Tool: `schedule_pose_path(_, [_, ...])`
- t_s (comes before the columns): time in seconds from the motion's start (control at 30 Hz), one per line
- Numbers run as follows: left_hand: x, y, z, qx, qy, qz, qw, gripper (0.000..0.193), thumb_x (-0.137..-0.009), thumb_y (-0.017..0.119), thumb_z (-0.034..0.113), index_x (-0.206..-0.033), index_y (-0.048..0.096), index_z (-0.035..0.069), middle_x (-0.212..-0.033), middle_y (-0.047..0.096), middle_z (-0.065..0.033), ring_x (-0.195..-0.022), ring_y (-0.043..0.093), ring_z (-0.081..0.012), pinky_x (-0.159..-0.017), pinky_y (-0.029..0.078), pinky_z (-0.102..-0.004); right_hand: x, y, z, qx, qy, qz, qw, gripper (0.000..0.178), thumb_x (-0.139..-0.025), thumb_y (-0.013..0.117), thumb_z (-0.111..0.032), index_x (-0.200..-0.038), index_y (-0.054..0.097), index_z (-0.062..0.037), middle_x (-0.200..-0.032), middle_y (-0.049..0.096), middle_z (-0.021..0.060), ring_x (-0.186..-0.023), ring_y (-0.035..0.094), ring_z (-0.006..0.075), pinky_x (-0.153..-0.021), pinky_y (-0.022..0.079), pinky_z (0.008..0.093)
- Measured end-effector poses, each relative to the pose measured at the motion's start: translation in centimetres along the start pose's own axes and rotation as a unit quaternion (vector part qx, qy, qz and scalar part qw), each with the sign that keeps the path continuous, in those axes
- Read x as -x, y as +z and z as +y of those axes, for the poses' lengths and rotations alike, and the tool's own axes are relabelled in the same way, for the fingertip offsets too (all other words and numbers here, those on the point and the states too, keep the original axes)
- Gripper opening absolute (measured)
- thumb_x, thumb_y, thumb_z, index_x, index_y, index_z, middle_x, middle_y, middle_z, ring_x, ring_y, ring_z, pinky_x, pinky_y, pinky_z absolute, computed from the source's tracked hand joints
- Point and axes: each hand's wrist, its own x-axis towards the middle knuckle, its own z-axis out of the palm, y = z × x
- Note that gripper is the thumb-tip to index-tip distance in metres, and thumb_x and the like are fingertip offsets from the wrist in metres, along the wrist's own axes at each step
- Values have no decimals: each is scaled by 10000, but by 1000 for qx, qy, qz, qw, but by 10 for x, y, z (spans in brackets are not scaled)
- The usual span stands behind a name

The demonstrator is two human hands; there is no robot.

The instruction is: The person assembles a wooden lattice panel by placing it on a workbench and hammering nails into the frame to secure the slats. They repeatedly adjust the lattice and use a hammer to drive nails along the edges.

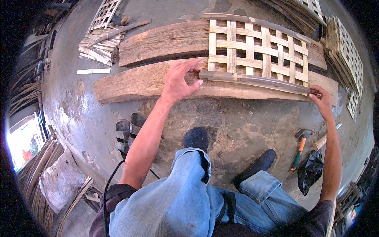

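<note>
A woven bamboo lattice panel (pixel 265 51) lies across two rough wooden planks, with a dark split bamboo strip (pixel 256 80) along its near edge and another dark strip (pixel 252 19) along its far edge. At the near strip's left end is my left hand (pixel 179 81), its thumb and forefinger spread apart around that end. My right hand (pixel 321 99) pinches the same strip's right end between thumb and fingers. Under the panel show the near plank (pixel 138 81) and the far plank (pixel 166 39).
Cut bamboo slats (pixel 100 45) are piled at the far left beside a stick and a white strip (pixel 94 71). Stacked lattice panels (pixel 345 55) stand at the right. Near my feet are sandals (pixel 130 130), a hammer (pixel 301 146) and a black plastic bag (pixel 310 172).
</note>
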Motion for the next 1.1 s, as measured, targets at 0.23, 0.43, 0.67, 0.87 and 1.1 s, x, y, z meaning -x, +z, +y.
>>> schedule_pose_path(0.23, [2,2,-3,13,-8,4,1000,611,-742,762,95,-1329,597,123,-1013,732,-29,-963,647,-227,-926,501,-376,-2,-1,5,-4,3,-5,1000,342,-810,733,-120,-1137,681,-38,-995,686,32,-897,618,131,-824,498,305])
schedule_pose_path(0.43, [4,1,-5,40,-27,2,999,591,-762,755,120,-1331,595,124,-1019,735,-35,-967,649,-229,-924,501,-377,-2,2,0,5,4,-12,1000,290,-831,727,-81,-1110,663,-37,-940,586,-27,-867,547,76,-756,455,241])
schedule_pose_path(0.67, [9,8,-19,56,-42,-2,998,600,-762,751,74,-1338,600,141,-1013,722,-43,-952,647,-214,-933,511,-366,-1,3,-7,-3,-31,-11,999,340,-813,759,-136,-1132,690,-40,-975,667,20,-891,605,113,-800,498,287])
schedule_pose_path(0.87, [4,3,-4,50,-51,-9,997,612,-760,743,29,-1349,596,110,-1021,699,-67,-929,638,-198,-892,531,-333,-1,1,-13,-7,-10,-17,1000,344,-789,792,-163,-1111,717,-66,-938,696,29,-867,626,119,-769,510,289])
schedule_pose_path(1.1, [2,1,0,26,-51,-8,998,600,-761,741,35,-1341,602,95,-1000,700,-79,-940,642,-202,-890,528,-339,2,2,-21,-16,2,-21,1000,331,-781,791,-147,-1082,716,-30,-941,694,27,-864,619,111,-767,508,276])
